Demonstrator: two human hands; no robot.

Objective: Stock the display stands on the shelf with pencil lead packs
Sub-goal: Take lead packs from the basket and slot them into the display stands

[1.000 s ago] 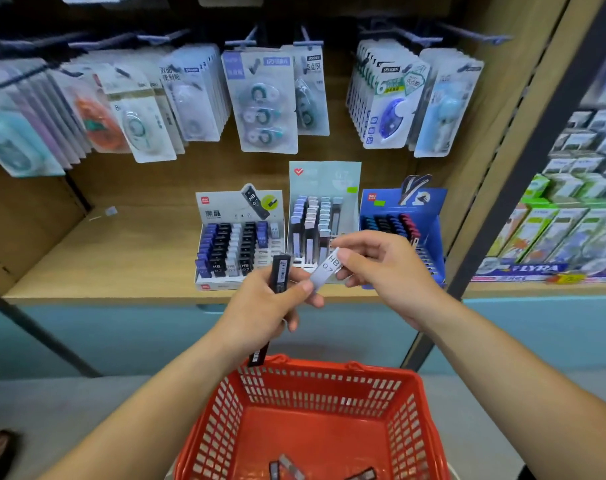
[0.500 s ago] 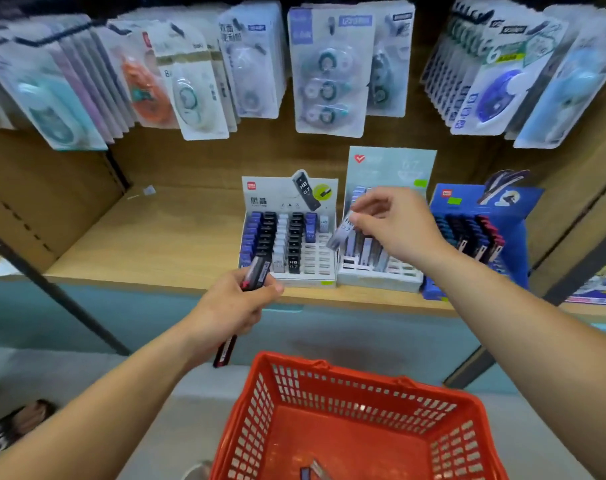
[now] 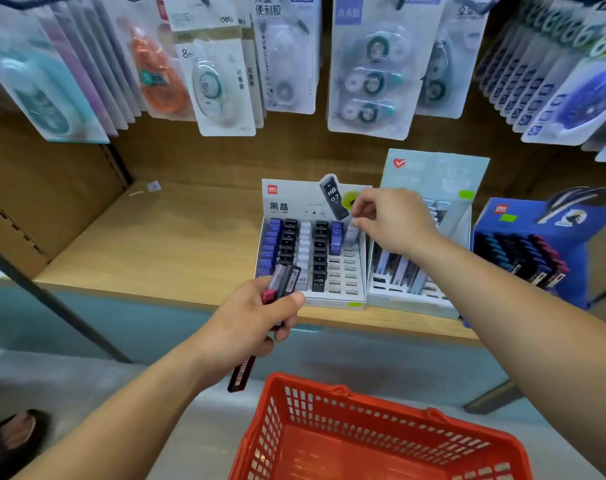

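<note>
While lowering the pale grey lead pack (image 3: 352,234) into the white display stand (image 3: 346,271), keep it upright and square to its slot. Hangs pinched at its top end between thumb and fingertips of the right hand (image 3: 393,220), directly below those fingertips, with its lower end at the back of the stand's outermost column. Cannot tell whether fully seated or only resting on the slot's edge. Aim for the rearmost free slot, just beyond the bare slots running back toward the wrist, so as to fill from the back forward. Press straight down with a light pinch and release only once standing true. Looks slim enough to tip if dropped at a slant, and could nudge the purple pack (image 3: 336,242) just left of the fingertips.

Grip with the left hand (image 3: 256,317), fingers and thumb curled round, a bundle of spare packs (image 3: 284,279): dark ones, with a red end showing above the thumb and one dark end poking out below the palm. Hold that bundle near the stand's front edge, ready to pass across, without letting it fan loose.

Behind the right hand, a second stand (image 3: 433,174) with a tall pale card, partly filled. Farther out past the right forearm, a blue stand (image 3: 537,244). Beyond the left hand, bare wooden shelf (image 3: 156,244). Below both forearms, a red basket (image 3: 363,445). Above both hands, hanging correction tape cards (image 3: 367,74).
</note>
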